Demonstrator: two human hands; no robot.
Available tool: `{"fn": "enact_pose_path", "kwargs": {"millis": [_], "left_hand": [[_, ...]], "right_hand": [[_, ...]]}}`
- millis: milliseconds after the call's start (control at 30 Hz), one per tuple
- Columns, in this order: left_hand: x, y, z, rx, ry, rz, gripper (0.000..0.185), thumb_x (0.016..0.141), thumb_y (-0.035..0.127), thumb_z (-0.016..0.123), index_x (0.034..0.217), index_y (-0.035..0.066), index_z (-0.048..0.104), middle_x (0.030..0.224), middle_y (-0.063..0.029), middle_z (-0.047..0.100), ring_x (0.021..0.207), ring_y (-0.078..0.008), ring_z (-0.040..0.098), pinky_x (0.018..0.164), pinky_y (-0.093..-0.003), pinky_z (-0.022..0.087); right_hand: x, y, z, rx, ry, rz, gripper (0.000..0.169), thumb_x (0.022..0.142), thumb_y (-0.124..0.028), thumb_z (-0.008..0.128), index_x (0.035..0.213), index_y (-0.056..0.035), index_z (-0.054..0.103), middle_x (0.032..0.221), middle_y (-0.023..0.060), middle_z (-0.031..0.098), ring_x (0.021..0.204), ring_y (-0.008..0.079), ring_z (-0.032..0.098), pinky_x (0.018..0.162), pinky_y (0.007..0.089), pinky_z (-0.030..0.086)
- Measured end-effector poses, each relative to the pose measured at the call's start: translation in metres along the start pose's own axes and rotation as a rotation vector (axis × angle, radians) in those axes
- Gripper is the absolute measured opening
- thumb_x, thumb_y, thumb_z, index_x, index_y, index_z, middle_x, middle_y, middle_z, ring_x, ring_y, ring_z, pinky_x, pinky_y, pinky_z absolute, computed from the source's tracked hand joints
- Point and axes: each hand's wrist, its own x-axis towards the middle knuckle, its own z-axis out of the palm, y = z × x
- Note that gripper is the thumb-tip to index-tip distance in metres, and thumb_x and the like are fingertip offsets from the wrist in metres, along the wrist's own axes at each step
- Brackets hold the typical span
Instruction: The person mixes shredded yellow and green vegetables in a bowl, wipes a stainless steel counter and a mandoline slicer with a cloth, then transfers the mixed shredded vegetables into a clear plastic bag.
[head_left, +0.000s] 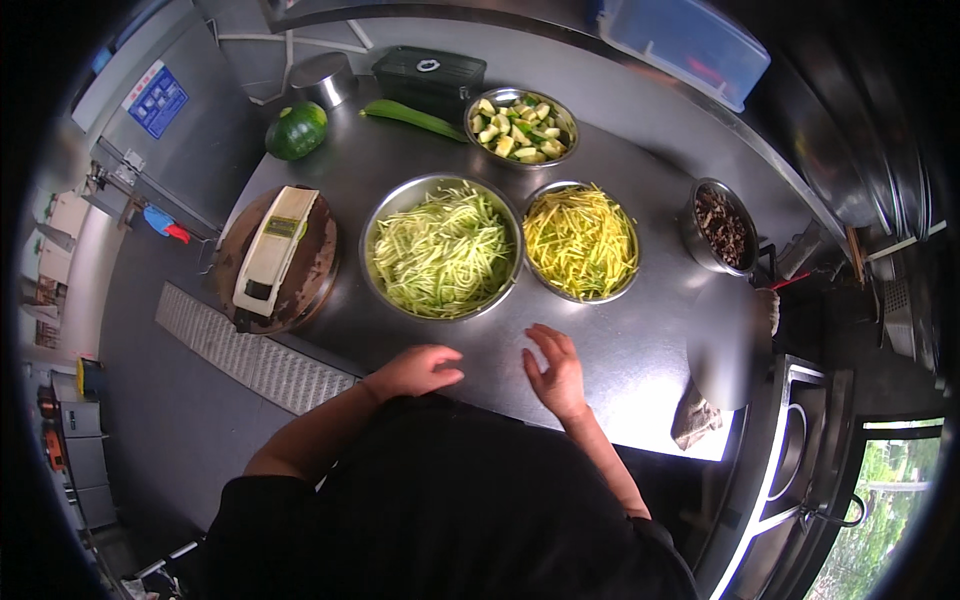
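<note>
Both of my hands are empty near the front edge of a stainless steel table (480, 360). My left hand (416, 369) has its thumb and fingers apart, below a large metal bowl (401, 196) of pale green vegetable shreds (446, 251). To its right, my right hand (556, 373) is raised with spread fingers. The nearest thing to it is a smaller metal bowl (589, 298) heaped with yellow shreds (577, 240). A white mandoline slicer (262, 262) lies across a round wooden chopping block (319, 255) at the left.
Behind stand a bowl (517, 161) of cut squash chunks (525, 127), a long green gourd (412, 120), a round green squash (297, 130) and a dark lidded container (427, 75). At right are a metal bowl (697, 244) of dark brown pieces and a cloth (696, 420).
</note>
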Motion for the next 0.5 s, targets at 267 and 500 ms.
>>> {"fn": "enact_pose_path", "kwargs": {"millis": [267,500], "left_hand": [[-0.052,-0.099,-0.065,-0.614,0.644,-0.069,0.047,0.091,0.022,0.065,0.13,0.006,0.045,0.112,-0.0082,0.061,0.091,-0.0143,0.063,0.08,-0.0319,0.051],[0.003,-0.065,-0.111,-0.684,0.665,-0.078,0.08,0.085,0.027,0.071,0.145,0.007,0.022,0.12,-0.0145,0.056,0.08,-0.017,0.065,0.061,-0.0298,0.053]], "right_hand": [[0.085,-0.063,0.039,-0.232,-0.163,-0.276,0.048,0.078,-0.021,0.069,0.122,-0.0086,0.055,0.124,0.0149,0.054,0.119,0.0361,0.047,0.097,0.0439,0.043],[0.17,-0.12,0.123,-0.816,-0.811,-0.026,0.092,0.077,-0.044,0.07,0.15,-0.0265,0.017,0.155,0.0171,0.016,0.134,0.0519,0.025,0.101,0.0561,0.04]]}}
